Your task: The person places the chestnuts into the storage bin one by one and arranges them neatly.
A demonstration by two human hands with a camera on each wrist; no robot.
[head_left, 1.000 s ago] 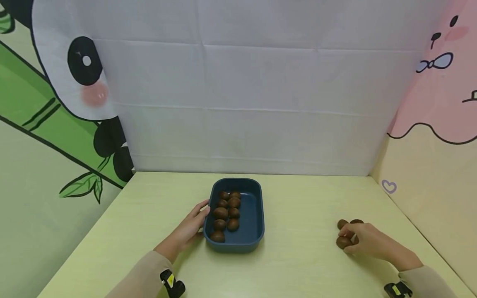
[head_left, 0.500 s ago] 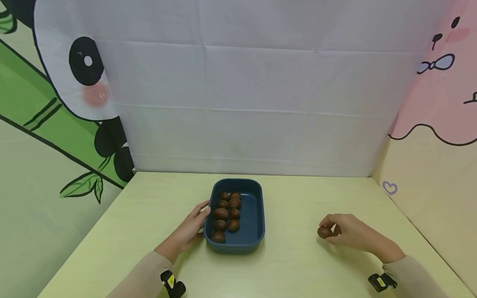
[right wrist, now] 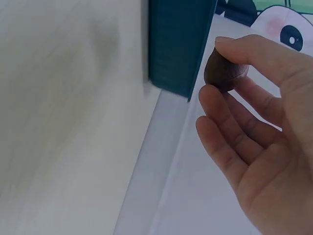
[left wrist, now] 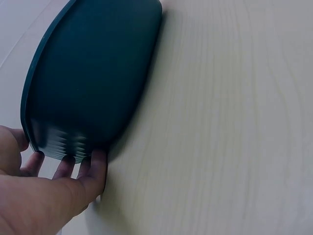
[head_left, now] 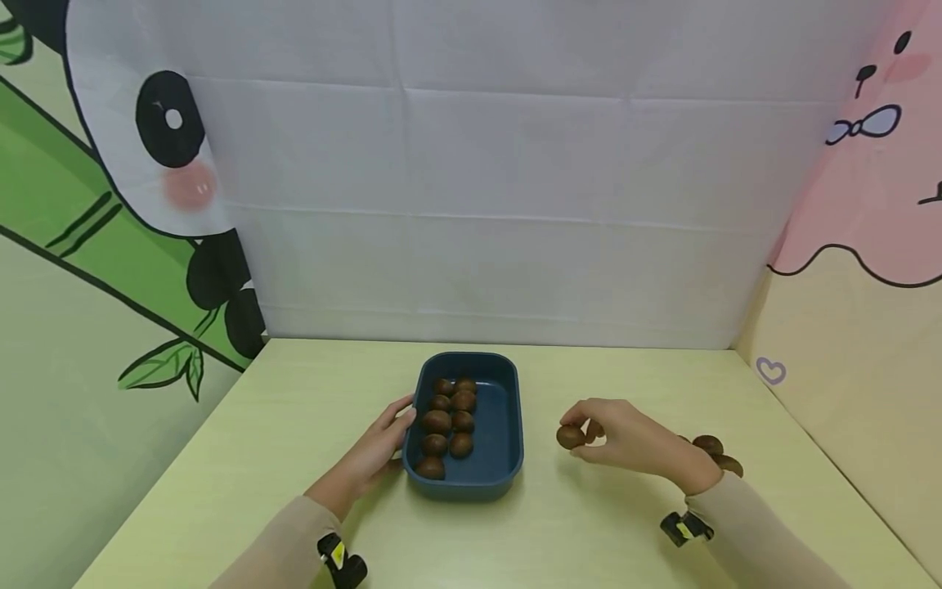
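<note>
A dark blue rectangular box (head_left: 495, 425) stands on the table with several brown chestnuts (head_left: 436, 422) in its left half, in two rough columns. My left hand (head_left: 371, 450) rests against the box's left outer wall. In the left wrist view, its fingertips (left wrist: 68, 159) touch the ribbed end of the wall, and the thumb lies by the rim. My right hand (head_left: 625, 438), right of the box, pinches one chestnut (right wrist: 222, 72) between thumb and fingertips. The lower fingers are spread loosely below it in the right wrist view.
Behind my right wrist lie a few more chestnuts (head_left: 708, 444), partly hidden by the hand. The pale yellow table (head_left: 545, 540) ends at a white sheet (head_left: 515, 270) at the back. Walls with cartoon drawings flank it left and right.
My right hand has picked up a chestnut from the group at the right and carried it left toward the box. The left hand and the box have stayed in place.
</note>
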